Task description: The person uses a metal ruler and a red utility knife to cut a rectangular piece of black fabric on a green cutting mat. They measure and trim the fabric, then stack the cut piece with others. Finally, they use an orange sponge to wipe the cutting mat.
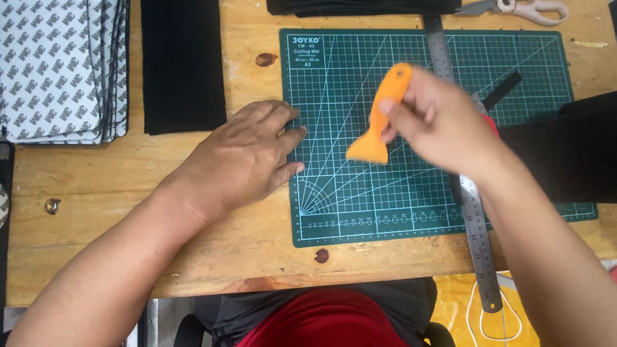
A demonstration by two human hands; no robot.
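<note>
- Your cutting mat [360, 212] lies on the wooden table [96, 186], centre-right, its near edge close to the table's front edge.
- Your left hand [241, 157] rests flat on the table, fingertips over the mat's left edge.
- Your right hand [437, 122] holds a plastic scraper [380, 115] above the mat's middle, blade end toward you.
- A steel ruler [479, 244] runs front to back across the mat's right part, passing under your right hand and overhanging the front table edge.
- A fabric piece [182, 64] lies left of the mat; a stack of printed sheets [61, 67] lies further left.
- Scissors [520, 9] lie behind the mat, far right.
- More fabric [569, 154] overlaps the mat's right edge.
</note>
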